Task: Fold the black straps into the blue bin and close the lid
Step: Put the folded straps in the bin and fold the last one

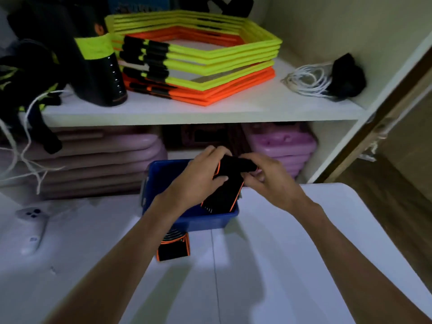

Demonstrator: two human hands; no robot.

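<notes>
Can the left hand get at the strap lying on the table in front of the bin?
Probably not yet: the left hand and right hand both hold a strap over the bin. The table strap lies uncovered beside the left forearm.

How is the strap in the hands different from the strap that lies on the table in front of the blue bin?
The held strap is gripped by the left hand and right hand above the blue bin; the table strap lies untouched on the white table. The held strap hangs down into the bin; the table strap lies flat outside it. Both are black with orange edges.
</notes>
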